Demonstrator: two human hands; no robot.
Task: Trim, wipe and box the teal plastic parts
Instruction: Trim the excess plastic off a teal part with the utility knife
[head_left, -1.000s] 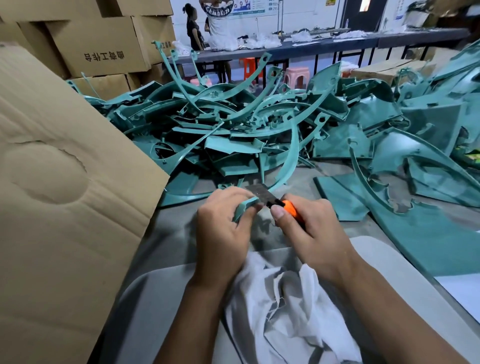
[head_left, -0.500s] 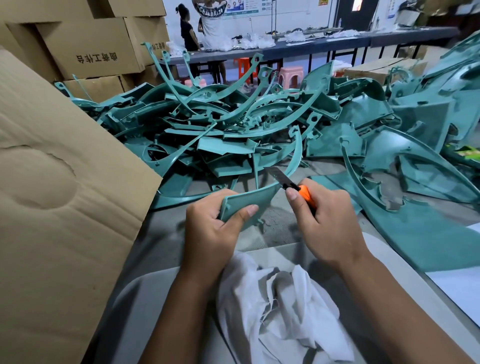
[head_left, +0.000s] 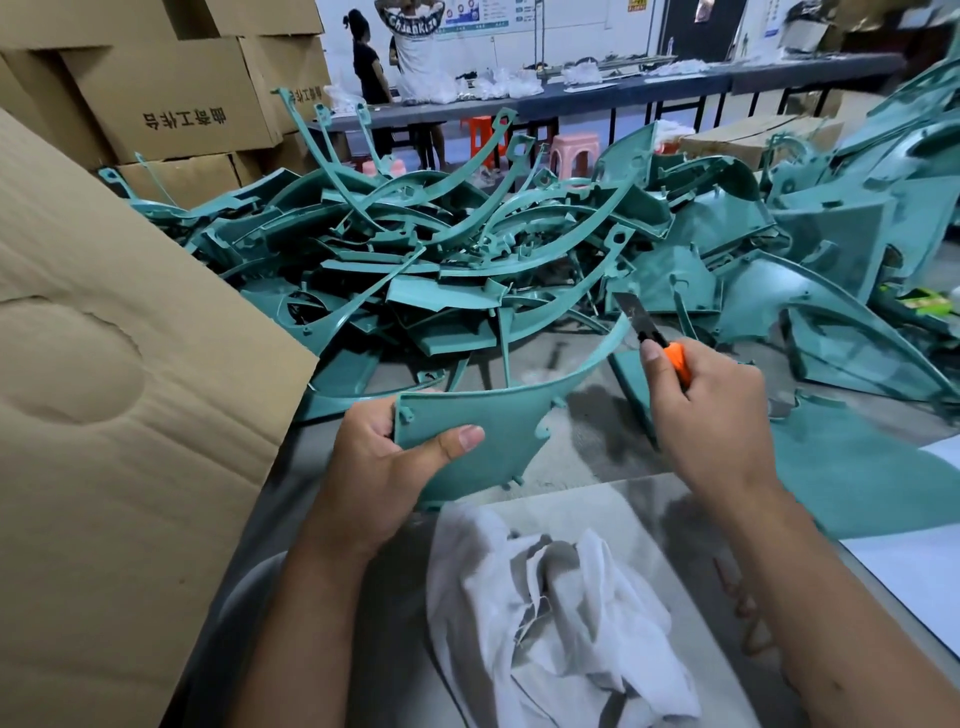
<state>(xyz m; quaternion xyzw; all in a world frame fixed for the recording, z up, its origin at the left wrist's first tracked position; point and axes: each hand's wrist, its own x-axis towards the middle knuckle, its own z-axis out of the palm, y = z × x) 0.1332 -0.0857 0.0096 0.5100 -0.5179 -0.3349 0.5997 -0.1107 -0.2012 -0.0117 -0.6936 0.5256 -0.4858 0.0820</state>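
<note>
My left hand (head_left: 384, 467) grips the wide end of a curved teal plastic part (head_left: 498, 415), thumb on its face, holding it tilted above the grey table. The part's narrow arm sweeps up and right. My right hand (head_left: 706, 415) holds an orange-handled utility knife (head_left: 657, 338), whose dark blade points up-left beside the tip of that arm. A crumpled white cloth (head_left: 550, 618) lies just below both hands.
A large tangled pile of teal parts (head_left: 467, 249) covers the table beyond my hands, with bigger teal panels (head_left: 841, 291) at the right. An open cardboard box flap (head_left: 114, 415) stands at the left. Stacked cartons (head_left: 182, 98) and two people are at the back.
My left hand has turned the teal part so its broad face shows and lifted it away from the blade. My right hand has drawn the knife up and to the right.
</note>
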